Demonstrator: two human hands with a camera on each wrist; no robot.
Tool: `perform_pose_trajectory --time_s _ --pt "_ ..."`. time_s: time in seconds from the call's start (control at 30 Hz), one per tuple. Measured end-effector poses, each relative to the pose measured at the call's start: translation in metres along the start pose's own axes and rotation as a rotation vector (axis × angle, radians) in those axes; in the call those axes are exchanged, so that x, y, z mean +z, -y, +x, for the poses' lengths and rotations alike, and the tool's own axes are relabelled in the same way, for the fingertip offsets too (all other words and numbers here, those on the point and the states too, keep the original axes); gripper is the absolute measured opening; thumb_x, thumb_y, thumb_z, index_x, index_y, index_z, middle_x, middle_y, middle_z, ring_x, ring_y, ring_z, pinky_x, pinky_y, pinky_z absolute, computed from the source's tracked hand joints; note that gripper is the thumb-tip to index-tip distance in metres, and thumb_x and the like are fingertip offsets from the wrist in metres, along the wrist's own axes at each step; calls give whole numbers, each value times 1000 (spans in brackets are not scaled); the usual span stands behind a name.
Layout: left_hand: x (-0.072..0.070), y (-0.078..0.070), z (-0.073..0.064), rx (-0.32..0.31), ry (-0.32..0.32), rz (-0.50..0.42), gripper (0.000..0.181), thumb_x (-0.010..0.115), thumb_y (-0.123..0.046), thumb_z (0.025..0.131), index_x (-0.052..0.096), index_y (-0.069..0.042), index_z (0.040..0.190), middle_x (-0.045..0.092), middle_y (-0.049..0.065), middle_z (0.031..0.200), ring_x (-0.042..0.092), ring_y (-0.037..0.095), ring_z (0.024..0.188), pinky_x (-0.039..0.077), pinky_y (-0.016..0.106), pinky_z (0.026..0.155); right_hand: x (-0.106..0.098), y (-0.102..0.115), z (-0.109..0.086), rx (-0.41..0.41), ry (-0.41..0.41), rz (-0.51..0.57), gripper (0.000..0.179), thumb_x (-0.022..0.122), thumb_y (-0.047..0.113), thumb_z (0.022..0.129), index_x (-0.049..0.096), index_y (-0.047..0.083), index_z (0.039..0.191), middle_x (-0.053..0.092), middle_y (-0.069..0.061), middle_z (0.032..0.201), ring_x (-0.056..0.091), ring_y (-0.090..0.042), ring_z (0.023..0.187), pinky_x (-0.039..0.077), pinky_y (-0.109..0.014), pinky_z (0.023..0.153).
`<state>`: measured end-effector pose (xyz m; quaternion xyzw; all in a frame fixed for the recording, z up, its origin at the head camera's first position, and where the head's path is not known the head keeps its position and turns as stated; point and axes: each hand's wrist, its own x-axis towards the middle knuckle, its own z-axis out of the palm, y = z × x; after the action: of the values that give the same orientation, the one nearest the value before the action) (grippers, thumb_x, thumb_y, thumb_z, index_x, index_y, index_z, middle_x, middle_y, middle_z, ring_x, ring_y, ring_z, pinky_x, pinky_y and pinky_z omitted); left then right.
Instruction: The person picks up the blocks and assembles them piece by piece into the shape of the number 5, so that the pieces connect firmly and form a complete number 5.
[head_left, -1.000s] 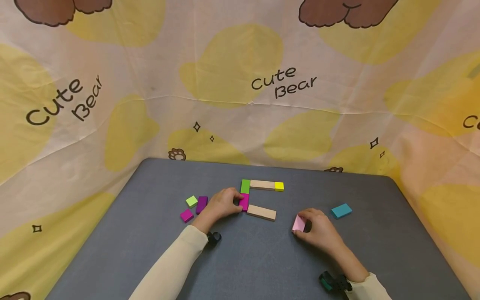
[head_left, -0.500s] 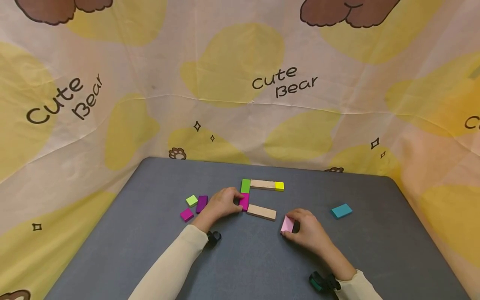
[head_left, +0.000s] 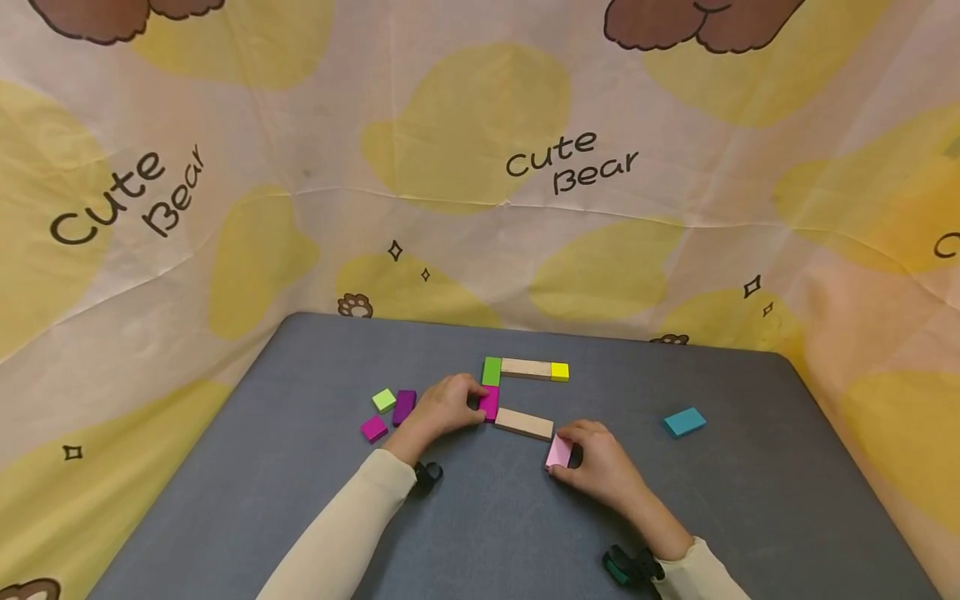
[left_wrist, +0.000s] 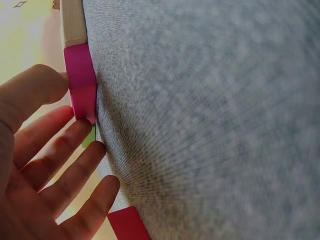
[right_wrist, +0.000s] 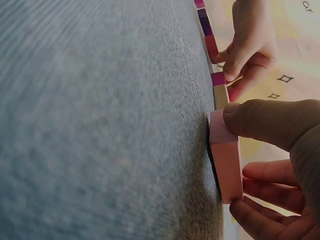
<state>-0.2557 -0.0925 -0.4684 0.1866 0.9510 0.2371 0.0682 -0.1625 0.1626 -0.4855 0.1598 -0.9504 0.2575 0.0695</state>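
My left hand (head_left: 447, 406) pinches a magenta block (head_left: 490, 403) by its ends, thumb at the near end; the block lies flat on the table. Between the thumb and fingers of my right hand (head_left: 606, 468) is a pale pink block (head_left: 558, 452), held low at the table surface. Its far end sits close to the right end of a plain wooden block (head_left: 524, 423); whether they touch I cannot tell. That wooden block meets the magenta one. Beyond the magenta block, a green block (head_left: 491, 371) continues the line, followed rightward by another wooden block (head_left: 526, 368) and a yellow block (head_left: 559, 372).
Left of my left hand lie a lime block (head_left: 384, 401), a purple block (head_left: 404, 407) and a small magenta block (head_left: 374, 429). A blue block (head_left: 685, 422) rests at the right on the grey table (head_left: 480, 533). A printed cloth (head_left: 465, 125) hangs behind the table.
My right hand has slid leftward with the pink block, from apart to beside the nearer wooden block's end. The left hand stays in place on the magenta block.
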Motion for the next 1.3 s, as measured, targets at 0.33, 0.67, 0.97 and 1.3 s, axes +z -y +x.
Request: perform_pose_trajectory --time_s 0.33,0.67,0.97,1.3 --pt "-2 0 0 6 -1 5 38 77 -23 79 72 -12 114 68 4 110 63 20 100 50 40 90 2 5 2 16 -1 6 48 88 25 63 72 3 102 69 -8 103 61 -23 95 52 -40 83" --pt "0 1 -1 -1 -3 -1 38 78 -24 78 72 -12 114 69 4 110 63 20 99 51 40 89 5 4 2 27 2 11 48 88 24 63 72 3 103 68 -7 103 60 -22 95 52 -40 83" --pt "1 2 0 3 -3 -3 38 78 -24 78 73 -12 114 69 4 111 63 20 100 50 41 90 3 6 2 28 9 5 48 88 24 64 72 3 103 68 -7 103 59 -21 95 51 -39 83" --pt "0 1 0 0 0 3 38 78 -24 78 72 -13 114 69 4 110 62 19 99 51 40 89 2 6 2 35 18 -6 47 88 24 64 71 6 104 67 -6 105 58 -20 95 51 -39 83"
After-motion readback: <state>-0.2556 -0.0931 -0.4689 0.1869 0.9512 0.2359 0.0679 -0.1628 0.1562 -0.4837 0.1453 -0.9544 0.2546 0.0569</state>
